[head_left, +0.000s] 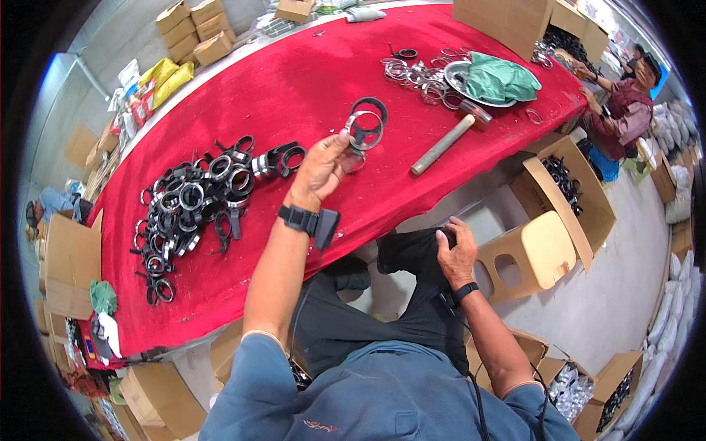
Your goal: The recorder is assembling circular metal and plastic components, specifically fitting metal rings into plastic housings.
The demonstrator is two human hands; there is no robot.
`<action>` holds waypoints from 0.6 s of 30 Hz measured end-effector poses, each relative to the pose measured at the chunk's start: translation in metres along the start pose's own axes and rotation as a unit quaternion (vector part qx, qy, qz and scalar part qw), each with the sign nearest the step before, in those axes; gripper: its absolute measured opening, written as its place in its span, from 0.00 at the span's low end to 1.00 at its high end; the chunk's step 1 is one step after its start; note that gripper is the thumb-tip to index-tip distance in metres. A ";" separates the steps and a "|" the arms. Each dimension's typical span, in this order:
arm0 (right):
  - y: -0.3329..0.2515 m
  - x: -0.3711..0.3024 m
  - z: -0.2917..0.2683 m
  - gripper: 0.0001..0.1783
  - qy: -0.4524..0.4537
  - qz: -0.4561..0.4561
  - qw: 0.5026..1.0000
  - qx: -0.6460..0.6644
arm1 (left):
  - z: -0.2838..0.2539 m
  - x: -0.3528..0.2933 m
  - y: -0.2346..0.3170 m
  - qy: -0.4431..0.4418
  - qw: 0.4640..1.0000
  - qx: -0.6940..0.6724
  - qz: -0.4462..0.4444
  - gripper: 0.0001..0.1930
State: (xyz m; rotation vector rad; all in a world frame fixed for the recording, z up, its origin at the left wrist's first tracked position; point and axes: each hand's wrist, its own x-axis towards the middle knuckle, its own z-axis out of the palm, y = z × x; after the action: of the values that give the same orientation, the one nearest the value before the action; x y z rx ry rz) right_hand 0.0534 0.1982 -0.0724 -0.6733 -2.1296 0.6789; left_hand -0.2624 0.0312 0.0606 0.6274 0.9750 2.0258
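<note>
Raised over the red-covered table, my left hand pinches a ring-shaped clamp with a shiny metal ring and a black ring behind it. Part of the piece is hidden by my fingers. To the left lies a heap of similar black and silver ring clamps. My right hand rests on my dark trouser knee with its fingers laid out, holding nothing. A mallet with a grey handle and brownish head lies on the cloth, between my left hand and the table's right edge.
Silver rings lie beside a metal tray bearing a green cloth. A cream stool and an open carton of black parts stand at my right. Another person is at the table's far right end.
</note>
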 end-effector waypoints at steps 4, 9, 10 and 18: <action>-0.070 0.027 -0.006 0.25 -0.066 0.110 0.967 0.221 | 0.043 -0.066 -0.015 0.098 0.989 0.065 0.089 0.10; -0.154 0.065 -0.014 0.57 -0.172 0.150 0.754 0.616 | 0.100 -0.119 -0.039 0.190 0.855 0.443 0.192 0.10; -0.158 0.066 -0.015 0.57 -0.175 0.152 0.753 0.616 | 0.110 -0.128 -0.044 0.187 0.883 0.388 0.188 0.10; -0.152 0.039 -0.027 0.50 -0.231 0.206 0.691 0.654 | 0.133 -0.165 -0.057 0.159 0.800 0.521 0.250 0.09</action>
State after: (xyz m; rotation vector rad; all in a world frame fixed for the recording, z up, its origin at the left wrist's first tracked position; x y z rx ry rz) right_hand 0.0178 0.1215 0.0630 -0.1044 -1.2345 2.4511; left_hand -0.0512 -0.0253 0.0763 1.2285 2.3890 1.9027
